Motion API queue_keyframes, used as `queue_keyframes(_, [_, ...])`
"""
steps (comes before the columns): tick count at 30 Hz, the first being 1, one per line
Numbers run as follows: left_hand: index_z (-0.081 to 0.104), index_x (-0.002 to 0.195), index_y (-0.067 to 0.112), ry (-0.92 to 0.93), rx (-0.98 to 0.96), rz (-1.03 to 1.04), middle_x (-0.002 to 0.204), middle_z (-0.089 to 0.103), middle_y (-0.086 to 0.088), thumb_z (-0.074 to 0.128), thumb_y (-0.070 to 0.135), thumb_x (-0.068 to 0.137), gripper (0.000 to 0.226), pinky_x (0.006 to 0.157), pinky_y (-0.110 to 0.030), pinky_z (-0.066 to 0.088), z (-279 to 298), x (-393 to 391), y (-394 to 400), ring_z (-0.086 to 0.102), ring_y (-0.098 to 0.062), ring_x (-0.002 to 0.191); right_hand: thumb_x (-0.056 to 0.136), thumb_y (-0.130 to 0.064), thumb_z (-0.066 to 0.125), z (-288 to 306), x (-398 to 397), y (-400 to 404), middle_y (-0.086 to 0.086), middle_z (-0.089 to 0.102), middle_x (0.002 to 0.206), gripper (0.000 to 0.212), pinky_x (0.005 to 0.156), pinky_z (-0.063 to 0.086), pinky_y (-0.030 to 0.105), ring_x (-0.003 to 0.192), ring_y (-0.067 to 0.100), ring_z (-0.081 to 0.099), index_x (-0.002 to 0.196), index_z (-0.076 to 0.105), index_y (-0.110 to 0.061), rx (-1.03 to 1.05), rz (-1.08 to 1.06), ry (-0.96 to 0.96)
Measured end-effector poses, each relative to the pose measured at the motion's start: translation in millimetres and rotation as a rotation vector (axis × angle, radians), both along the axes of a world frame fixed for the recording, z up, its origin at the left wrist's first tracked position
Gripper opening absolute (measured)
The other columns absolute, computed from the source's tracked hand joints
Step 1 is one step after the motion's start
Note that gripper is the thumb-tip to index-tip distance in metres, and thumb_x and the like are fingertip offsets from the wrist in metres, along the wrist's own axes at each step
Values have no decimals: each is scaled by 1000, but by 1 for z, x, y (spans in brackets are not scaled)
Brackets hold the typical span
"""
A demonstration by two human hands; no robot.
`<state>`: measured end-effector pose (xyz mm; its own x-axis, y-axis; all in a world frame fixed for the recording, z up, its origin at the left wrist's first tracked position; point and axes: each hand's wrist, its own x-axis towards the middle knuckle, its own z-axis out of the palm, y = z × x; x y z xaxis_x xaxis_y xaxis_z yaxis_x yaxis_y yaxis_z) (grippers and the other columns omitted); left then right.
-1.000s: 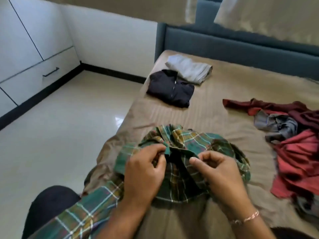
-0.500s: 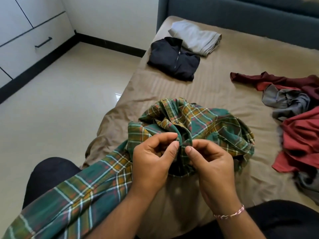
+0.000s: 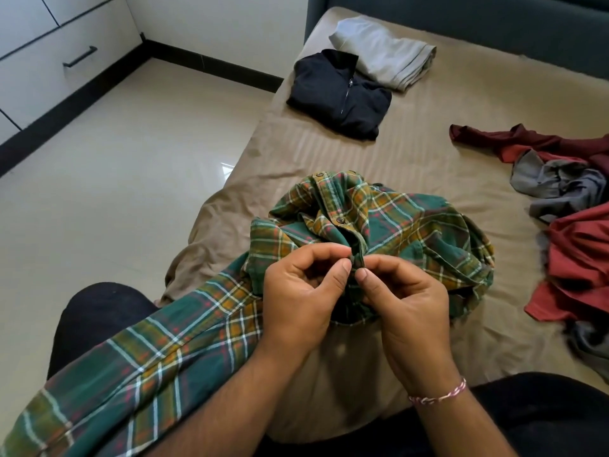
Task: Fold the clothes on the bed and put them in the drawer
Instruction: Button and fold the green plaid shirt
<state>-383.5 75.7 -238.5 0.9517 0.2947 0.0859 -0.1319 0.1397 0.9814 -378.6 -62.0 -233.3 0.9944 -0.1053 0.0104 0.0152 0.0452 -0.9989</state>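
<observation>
both hands have closed in since a second ago, thumbs now nearly touching. my left hand and right hand pinch the button strip of the plaid shirt, bunched at the near edge of the bed, one sleeve trailing over my lap. soft and light, it should slump anywhere; collar and shoulder seams look the best hold. beyond: two folded pieces, a black jacket and grey cloth. right, a red-and-grey pile, count unclear. far left, one drawer, shut.

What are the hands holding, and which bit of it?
Both the left hand and right hand pinch the green checked shirt at its front button strip, fingertips together.
</observation>
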Motion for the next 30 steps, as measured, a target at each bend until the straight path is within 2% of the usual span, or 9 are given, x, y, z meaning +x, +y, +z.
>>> queue_keyframes(4, [76,93,16,7,-34,-22,87,77,5,76,-6,88,22,74,-19,57,-2,3,3,73,-7,83,90,-6,68,-7,2,-4,10,78,97,18,79,59,39,92,27,73,95,82,-17,-6,32,15])
queue_keyframes(7, [74,91,16,15,-33,-75,83,73,6,76,-5,89,20,73,-21,56,-4,6,6,69,-7,79,96,0,66,-8,6,-7,13,77,97,26,79,59,50,89,31,72,95,82,-20,21,76,41])
queue_keyframes(10, [72,89,15,61,-67,-146,80,70,6,75,5,85,11,72,-22,56,-7,8,8,66,-9,78,89,-1,74,-7,6,-5,10,78,96,23,74,62,41,85,25,73,95,82,-21,-44,90,-7])
queue_keyframes(13, [72,87,13,135,-133,-215,79,69,2,72,8,80,9,73,-23,55,-9,11,10,64,-12,77,88,1,76,-12,5,-3,8,77,99,21,81,62,41,91,23,73,102,80,-14,-109,106,-49])
queue_keyframes(19, [63,99,8,270,-368,-380,80,68,-5,65,-14,91,24,74,-20,56,-9,17,21,64,-13,77,87,-5,78,-12,14,-12,4,75,104,20,87,56,34,99,23,71,107,78,-9,-207,226,-203])
queue_keyframes(21, [61,99,10,339,-426,-414,81,68,-8,67,-11,91,23,73,-29,54,-12,18,23,64,-20,80,88,-6,77,-14,16,-12,2,74,104,19,88,57,34,101,22,71,107,77,-10,-241,247,-217])
queue_keyframes(24, [68,85,15,445,-352,-420,83,61,-19,84,8,82,18,69,-31,41,-20,21,30,52,-31,78,90,-8,73,-22,14,-8,-1,75,104,19,90,59,38,100,20,72,108,75,-14,-252,244,-165])
queue_keyframes(27, [71,80,8,468,-228,-372,71,55,-14,82,10,87,13,48,-21,37,-26,22,27,46,-19,54,92,-6,70,-27,12,-5,0,74,105,18,91,59,38,102,17,71,109,73,-11,-395,202,-223])
queue_keyframes(30, [76,89,-3,433,-257,-280,72,67,-10,72,7,94,12,55,-24,48,-25,20,18,60,-14,61,94,-3,70,-22,15,-2,1,71,106,16,90,56,29,102,13,69,109,74,-5,-681,138,-415])
